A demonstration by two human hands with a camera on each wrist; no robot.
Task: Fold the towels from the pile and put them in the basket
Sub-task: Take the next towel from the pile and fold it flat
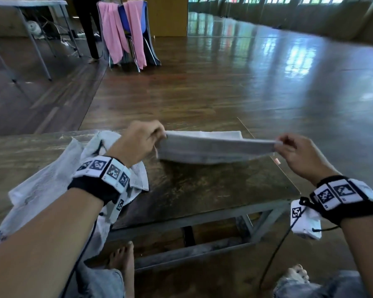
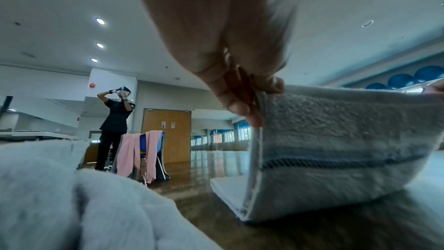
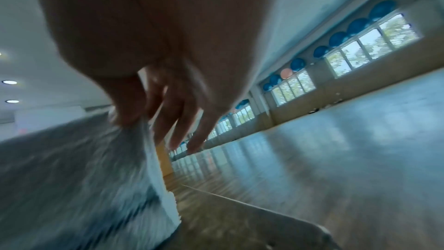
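A pale grey towel [image 1: 211, 148] lies partly folded on the dark wooden table [image 1: 213, 190], its near edge lifted off the surface. My left hand [image 1: 159, 135] pinches the towel's left corner, seen close up as thumb and fingers on the hem of the towel [image 2: 336, 140] in the left wrist view. My right hand [image 1: 281, 144] pinches the right corner, the towel [image 3: 84, 168] blurred in the right wrist view. A heap of crumpled white towels [image 1: 58, 181] lies at the table's left, under my left forearm. No basket shows.
The table's right edge [image 1: 267, 155] runs close to my right hand, with shiny wood floor beyond. A blue chair draped with pink cloths [image 1: 125, 29] stands far back left beside a standing person [image 2: 115, 126]. My bare feet [image 1: 123, 257] rest under the table frame.
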